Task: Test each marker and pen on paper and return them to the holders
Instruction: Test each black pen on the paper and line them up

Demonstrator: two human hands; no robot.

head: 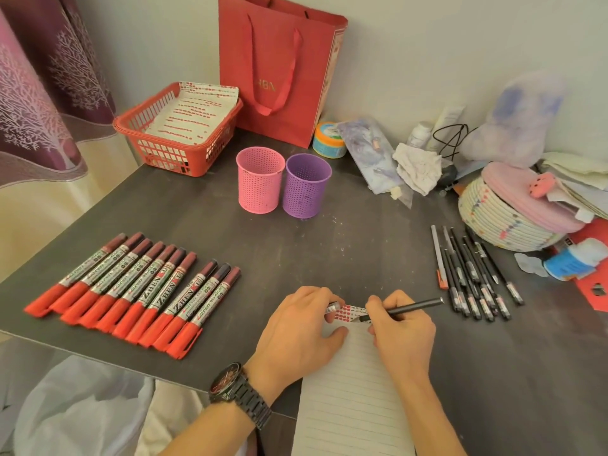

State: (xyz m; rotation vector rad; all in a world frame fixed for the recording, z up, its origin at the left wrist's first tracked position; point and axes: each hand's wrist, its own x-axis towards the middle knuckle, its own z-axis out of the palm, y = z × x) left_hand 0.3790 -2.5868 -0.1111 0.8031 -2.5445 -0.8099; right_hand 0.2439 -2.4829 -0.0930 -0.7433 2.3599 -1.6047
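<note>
Ten red markers (131, 291) are lined up at left. A pink holder (260, 181) and a purple holder (307, 185) are set far of centre. One paper (348, 390) is laid near. One black pen (404, 307) is gripped by the right hand (401, 334), its tip on the paper's far end. A cap (333, 307) is pinched by the left hand (296, 330).

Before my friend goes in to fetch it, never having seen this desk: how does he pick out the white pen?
Look to the right side of the dark table, at the round woven basket. Beside it lies a row of black pens. The white pen lies at that row's left edge, the only pale barrel there, with an orange cap on its near end.
</note>
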